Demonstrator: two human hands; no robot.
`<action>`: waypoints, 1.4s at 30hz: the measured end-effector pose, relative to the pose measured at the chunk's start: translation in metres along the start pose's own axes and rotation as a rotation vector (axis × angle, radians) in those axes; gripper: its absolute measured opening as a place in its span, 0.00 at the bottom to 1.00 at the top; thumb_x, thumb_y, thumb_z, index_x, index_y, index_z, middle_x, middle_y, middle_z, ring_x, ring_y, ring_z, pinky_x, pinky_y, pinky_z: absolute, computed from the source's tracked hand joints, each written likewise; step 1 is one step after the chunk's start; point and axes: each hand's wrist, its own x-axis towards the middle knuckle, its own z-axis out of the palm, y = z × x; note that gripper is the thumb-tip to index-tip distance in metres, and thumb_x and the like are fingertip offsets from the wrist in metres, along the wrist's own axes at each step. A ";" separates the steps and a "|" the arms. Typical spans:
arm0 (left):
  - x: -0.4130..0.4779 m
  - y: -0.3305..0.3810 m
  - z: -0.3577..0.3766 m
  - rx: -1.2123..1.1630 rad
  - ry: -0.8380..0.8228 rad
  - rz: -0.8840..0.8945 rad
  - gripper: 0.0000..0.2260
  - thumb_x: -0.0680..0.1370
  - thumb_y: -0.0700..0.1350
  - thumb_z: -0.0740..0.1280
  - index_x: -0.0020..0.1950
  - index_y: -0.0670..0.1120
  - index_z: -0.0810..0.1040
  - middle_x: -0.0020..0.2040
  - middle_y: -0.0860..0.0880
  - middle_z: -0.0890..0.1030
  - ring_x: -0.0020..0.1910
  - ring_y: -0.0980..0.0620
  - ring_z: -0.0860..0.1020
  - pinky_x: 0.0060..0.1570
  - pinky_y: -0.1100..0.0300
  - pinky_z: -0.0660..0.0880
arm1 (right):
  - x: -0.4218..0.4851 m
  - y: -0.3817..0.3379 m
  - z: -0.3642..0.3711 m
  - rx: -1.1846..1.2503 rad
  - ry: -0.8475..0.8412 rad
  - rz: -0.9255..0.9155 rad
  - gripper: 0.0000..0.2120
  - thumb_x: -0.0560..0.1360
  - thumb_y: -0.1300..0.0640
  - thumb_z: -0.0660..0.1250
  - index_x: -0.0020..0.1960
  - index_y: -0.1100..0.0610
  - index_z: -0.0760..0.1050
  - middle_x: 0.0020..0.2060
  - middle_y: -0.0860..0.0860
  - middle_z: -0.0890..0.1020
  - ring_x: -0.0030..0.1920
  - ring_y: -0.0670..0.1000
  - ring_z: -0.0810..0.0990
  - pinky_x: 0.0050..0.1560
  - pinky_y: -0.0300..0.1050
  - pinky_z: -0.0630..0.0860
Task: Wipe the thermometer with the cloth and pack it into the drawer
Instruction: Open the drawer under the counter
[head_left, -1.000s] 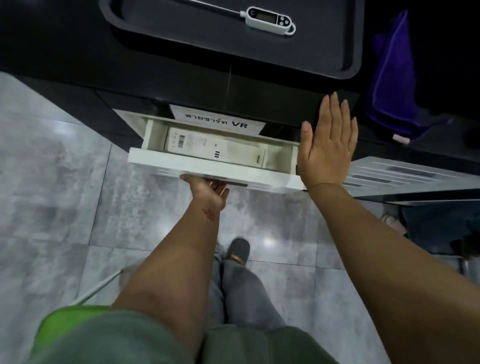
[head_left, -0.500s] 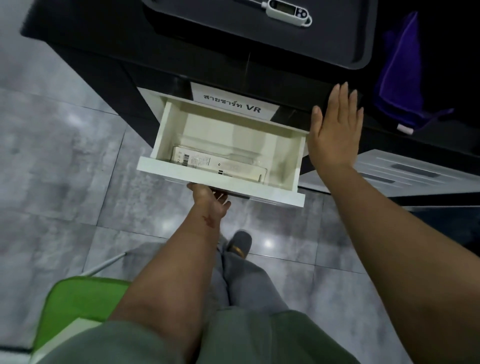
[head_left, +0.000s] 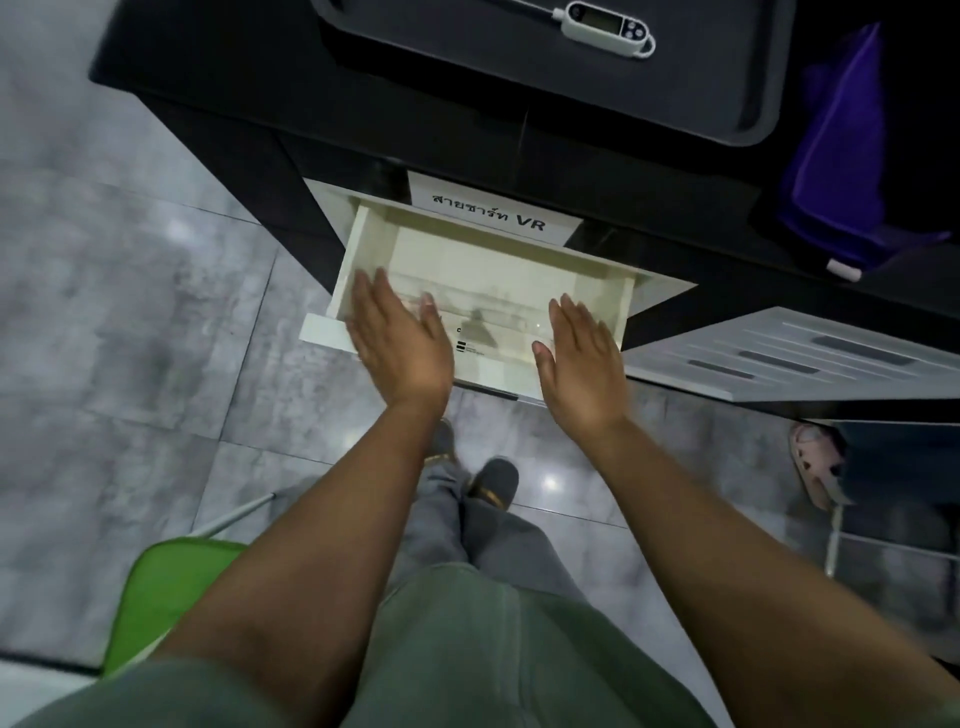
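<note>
here both hands, left hand (head_left: 400, 343) and right hand (head_left: 579, 358), hover flat-fingered over the drawer (head_left: 483, 270).

A dark tray (head_left: 769, 111) on the counter; a green chair (head_left: 161, 597) below.

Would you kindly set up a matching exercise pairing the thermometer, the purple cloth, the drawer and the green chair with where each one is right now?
Things:
1. thermometer
2. purple cloth
3. drawer
4. green chair

Places or states:
A. pulled open under the black counter, both hands over it
B. lower left, beside the person's leg
C. lying on the dark tray
D. heaped at the counter's right end

Pairs: 1-C, 2-D, 3-A, 4-B
</note>
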 end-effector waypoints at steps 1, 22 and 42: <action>0.004 0.003 0.004 0.056 -0.068 0.063 0.26 0.83 0.52 0.56 0.78 0.41 0.58 0.80 0.42 0.55 0.79 0.44 0.53 0.76 0.50 0.46 | 0.008 0.000 0.003 0.012 -0.039 0.001 0.27 0.84 0.48 0.49 0.79 0.58 0.54 0.78 0.55 0.57 0.78 0.54 0.53 0.78 0.50 0.47; 0.101 0.000 0.071 0.996 -0.893 0.457 0.22 0.78 0.46 0.60 0.72 0.47 0.68 0.72 0.43 0.68 0.75 0.41 0.56 0.74 0.37 0.43 | 0.108 -0.004 0.057 -0.224 -0.467 0.104 0.31 0.74 0.48 0.68 0.72 0.56 0.61 0.70 0.56 0.67 0.70 0.58 0.64 0.70 0.54 0.58; 0.018 0.047 -0.058 0.334 -0.223 0.686 0.10 0.75 0.47 0.68 0.56 0.48 0.79 0.53 0.47 0.82 0.61 0.43 0.74 0.74 0.42 0.51 | 0.013 0.018 -0.085 0.335 -0.376 0.042 0.11 0.77 0.48 0.67 0.49 0.53 0.67 0.45 0.54 0.78 0.42 0.54 0.74 0.40 0.47 0.68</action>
